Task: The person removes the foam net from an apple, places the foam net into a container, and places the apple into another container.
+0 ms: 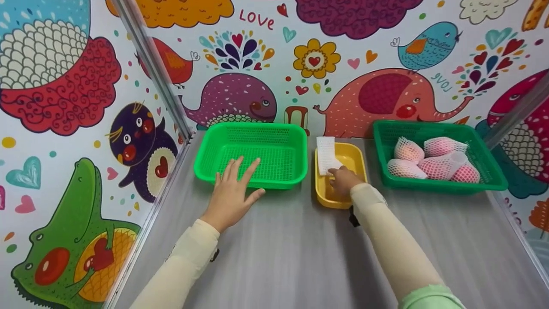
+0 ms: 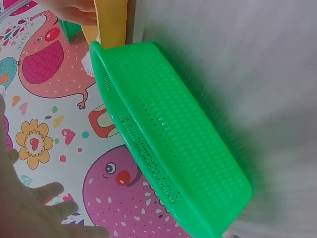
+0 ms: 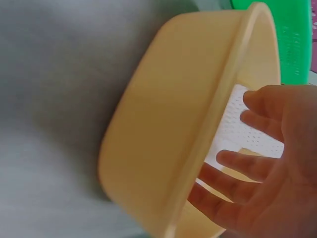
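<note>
Netting (image 1: 326, 156) at eleven o'clock on the yellow tub (image 1: 333, 202) may slip if the right hand (image 1: 345, 180), grip unclear, pinches loosely; left hand (image 1: 229, 196) holds nothing.

Cartoon-printed walls (image 1: 279, 64) and metal posts (image 1: 155, 68) around a tabletop (image 1: 279, 257) suggest a booth.

On my feed, I see, L to R, in a row on the table (image 1: 279, 257): L basket (image 1: 283, 184), tub (image 1: 332, 204), R basket (image 1: 441, 185), w/ gaps btw. them. Wall (image 1: 274, 51) is behind. Five netted fruits (image 1: 437, 166) lie in R basket. Foam net (image 1: 327, 152) is at tub's rear L side, its far end beyond the rim. Left hand (image 1: 229, 197) is over L basket's front; right hand (image 1: 345, 182) is over tub, nr. foam net.
</note>
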### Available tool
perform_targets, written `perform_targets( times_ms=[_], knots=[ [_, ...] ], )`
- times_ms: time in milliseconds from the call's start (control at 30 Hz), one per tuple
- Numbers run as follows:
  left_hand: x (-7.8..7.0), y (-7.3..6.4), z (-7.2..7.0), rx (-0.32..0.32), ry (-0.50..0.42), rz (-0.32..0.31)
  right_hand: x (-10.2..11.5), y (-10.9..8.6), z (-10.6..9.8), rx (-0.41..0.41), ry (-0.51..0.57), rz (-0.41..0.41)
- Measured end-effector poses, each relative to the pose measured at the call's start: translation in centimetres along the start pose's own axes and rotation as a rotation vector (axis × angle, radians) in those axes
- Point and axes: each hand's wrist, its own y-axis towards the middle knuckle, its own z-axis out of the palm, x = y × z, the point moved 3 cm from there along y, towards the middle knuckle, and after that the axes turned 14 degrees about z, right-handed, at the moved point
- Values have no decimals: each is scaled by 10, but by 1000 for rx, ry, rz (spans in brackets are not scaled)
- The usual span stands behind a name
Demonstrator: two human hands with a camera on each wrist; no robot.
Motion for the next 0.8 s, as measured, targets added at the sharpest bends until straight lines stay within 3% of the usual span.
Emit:
perform_targets(
  times_ms=[100, 267, 367, 533, 633, 800],
  knots=[
    [-1, 0, 3, -2, -9, 4, -2, 6, 2, -4, -18, 29],
    [3, -2, 10, -7, -12, 9, -5, 13, 6, -80, -44, -10],
    [5, -6, 13, -26, -11, 12, -2, 13, 1, -133, 13, -39],
    [3, -11, 13, -43, -35, -4, 4, 12, -15, -147, 146, -106],
    [-10, -12, 12, -53, -100, -4, 2, 4, -27, -129, 166, -177],
    [-43, -20, 11, -58, -207, 11, -8, -16, -37, 20, 90, -238]
  ],
)
